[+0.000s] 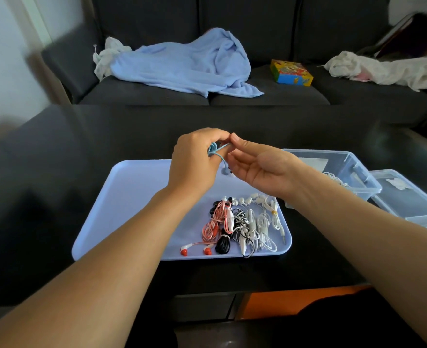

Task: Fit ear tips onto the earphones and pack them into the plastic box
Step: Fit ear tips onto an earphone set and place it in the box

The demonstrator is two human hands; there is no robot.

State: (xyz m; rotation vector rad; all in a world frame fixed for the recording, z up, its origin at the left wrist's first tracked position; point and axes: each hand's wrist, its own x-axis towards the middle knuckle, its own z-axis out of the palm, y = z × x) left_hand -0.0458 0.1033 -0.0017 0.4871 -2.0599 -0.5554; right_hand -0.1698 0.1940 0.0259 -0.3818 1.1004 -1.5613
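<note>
Above the far edge of the pale blue tray (122,197), my left hand (195,162) grips a coil of light blue earphone cable (213,148). One blue earbud (225,170) dangles below it. My right hand (257,167) pinches the same cable at the fingertips, palm up, other fingers relaxed. Several coiled earphones lie in the tray's near right part: pink and red (213,222), black and white (241,222), white (265,222). The clear plastic box (343,169) stands to the right with a white earphone (334,177) inside.
The box's clear lid (413,197) lies right of the box on the dark table (56,172). Behind the table is a dark sofa (282,33) with a light blue blanket (187,64), a colourful carton (290,72) and white cloths (388,69).
</note>
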